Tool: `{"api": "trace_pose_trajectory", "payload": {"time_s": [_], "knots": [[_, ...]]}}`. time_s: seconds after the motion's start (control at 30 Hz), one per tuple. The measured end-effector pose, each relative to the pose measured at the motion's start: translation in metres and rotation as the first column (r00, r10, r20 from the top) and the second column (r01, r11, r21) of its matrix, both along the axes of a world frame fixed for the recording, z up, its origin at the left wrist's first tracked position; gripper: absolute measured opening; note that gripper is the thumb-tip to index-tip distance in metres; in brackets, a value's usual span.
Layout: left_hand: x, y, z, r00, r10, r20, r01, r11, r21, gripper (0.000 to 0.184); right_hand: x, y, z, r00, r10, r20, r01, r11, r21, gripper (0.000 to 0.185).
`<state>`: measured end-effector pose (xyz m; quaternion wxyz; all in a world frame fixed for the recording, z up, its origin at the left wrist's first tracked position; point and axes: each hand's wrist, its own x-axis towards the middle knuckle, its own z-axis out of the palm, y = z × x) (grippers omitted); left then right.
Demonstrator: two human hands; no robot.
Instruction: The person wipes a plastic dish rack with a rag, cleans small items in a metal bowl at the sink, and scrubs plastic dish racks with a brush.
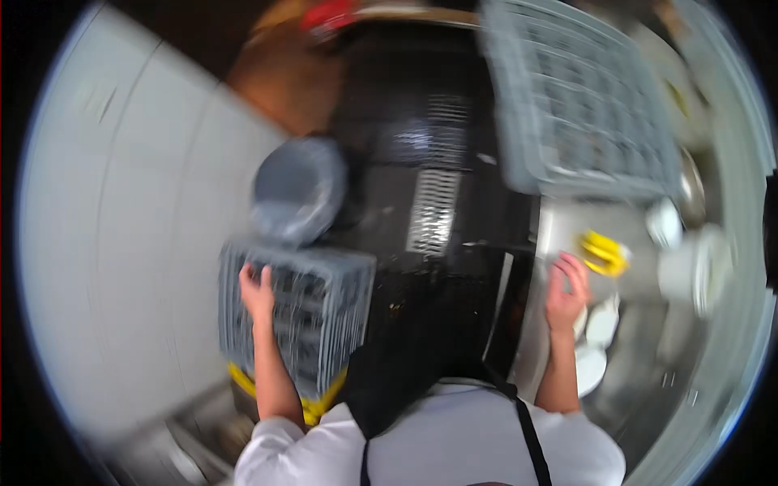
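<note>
My left hand (258, 293) is over the near left edge of a grey plastic dish rack (348, 279) with square compartments. Its thumb and fingers are apart. Whether it touches the rack I cannot tell. On the right, my right hand (566, 293) hovers by the edge of a metal counter or sink (640, 324), fingers loosely stretched and nothing visible in them. Just beyond its fingertips lies a bright yellow item (603, 253), too blurred to name. White dishes (601, 322) lie beside the right wrist, along with a round white one (590, 368).
A second grey dish rack (583, 105) stands at the upper right. A round grey tub (298, 190) is behind the left rack. White containers (687, 271) stand at the far right. The dark wet floor has a drain grate (433, 211); a white wall (154, 202) borders the left.
</note>
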<state>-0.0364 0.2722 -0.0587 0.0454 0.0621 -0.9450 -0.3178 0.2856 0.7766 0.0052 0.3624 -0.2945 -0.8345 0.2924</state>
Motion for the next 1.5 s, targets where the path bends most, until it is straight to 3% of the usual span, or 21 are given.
{"api": "trace_pose_trajectory", "payload": {"time_s": [0.1,0.2,0.33,0.37,0.4,0.47,0.53,0.7,0.8,0.93,0.97,1.1,1.17,1.3,1.37,1.47,1.5], "knots": [[0.069,-0.125,-0.007,0.964,0.263,-0.044,-0.265,0.927,-0.264,0.07,-0.033,-0.031,-0.001,0.948,0.319,0.023,-0.318,0.948,-0.023,0.023],[0.148,-0.208,-0.021,0.853,0.522,-0.015,-0.514,0.832,-0.209,0.075,-0.073,-0.082,-0.007,0.824,0.559,0.098,-0.561,0.828,-0.006,0.033],[0.252,-0.258,-0.062,0.752,0.654,0.083,-0.629,0.75,-0.204,0.082,-0.127,-0.182,-0.066,0.652,0.735,0.186,-0.674,0.674,-0.302,0.041],[0.274,-0.261,-0.071,0.734,0.664,0.145,-0.642,0.747,-0.172,0.083,-0.137,-0.216,-0.068,0.574,0.743,0.343,-0.703,0.663,-0.259,0.043],[0.299,-0.263,-0.078,0.713,0.669,0.21,-0.655,0.742,-0.144,0.085,-0.142,-0.247,-0.073,0.482,0.802,0.353,-0.803,0.566,-0.189,0.047],[0.334,-0.271,-0.101,0.695,0.663,0.279,-0.675,0.735,-0.064,0.088,-0.142,-0.312,-0.047,0.234,0.835,0.498,-0.936,0.333,-0.118,0.053],[0.355,-0.275,-0.112,0.679,0.651,0.34,-0.688,0.725,-0.014,0.089,-0.135,-0.367,-0.031,0.085,0.872,0.482,-0.965,0.193,-0.179,0.053],[0.356,-0.283,-0.164,0.641,0.612,0.463,-0.727,0.677,0.111,0.088,-0.109,-0.427,-0.018,-0.052,0.879,0.475,-0.981,0.045,-0.191,0.053],[0.337,-0.277,-0.178,0.614,0.637,0.466,-0.758,0.642,0.12,0.088,-0.091,-0.404,-0.026,-0.094,0.757,0.647,-0.955,0.114,-0.273,0.055],[0.32,-0.27,-0.208,0.561,0.633,0.534,-0.807,0.562,0.181,0.08,-0.051,-0.343,-0.03,0.029,0.673,0.739,-0.879,0.369,-0.301,0.055],[0.32,-0.268,-0.227,0.567,0.662,0.489,-0.806,0.568,0.165,0.066,-0.037,-0.329,-0.028,0.094,0.643,0.76,-0.842,0.458,-0.284,0.055],[0.318,-0.255,-0.221,0.599,0.76,0.253,-0.801,0.574,0.172,0.043,0.031,-0.273,-0.033,0.445,0.487,0.751,-0.638,0.761,-0.115,0.053],[0.318,-0.25,-0.207,0.587,0.742,0.324,-0.807,0.568,0.161,0.043,0.069,-0.249,-0.04,0.604,0.377,0.702,-0.502,0.864,-0.032,0.05],[0.32,-0.263,-0.226,0.608,0.71,0.356,-0.785,0.603,0.138,0.045,0.13,-0.242,-0.047,0.805,0.18,0.566,-0.242,0.97,0.037,0.039],[0.314,-0.263,-0.206,0.576,0.697,0.426,-0.809,0.56,0.178,0.049,0.153,-0.249,-0.052,0.827,0.137,0.546,-0.184,0.983,0.031,0.037],[0.309,-0.297,-0.257,0.521,0.783,0.338,-0.853,0.479,0.206,0.055,0.176,-0.262,-0.058,0.834,0.097,0.544,-0.119,0.993,0.005,0.034],[0.304,-0.309,-0.254,0.588,0.725,0.359,-0.809,0.514,0.287,0.062,0.18,-0.266,-0.059,0.832,0.089,0.548,-0.103,0.995,-0.006,0.033]]}}
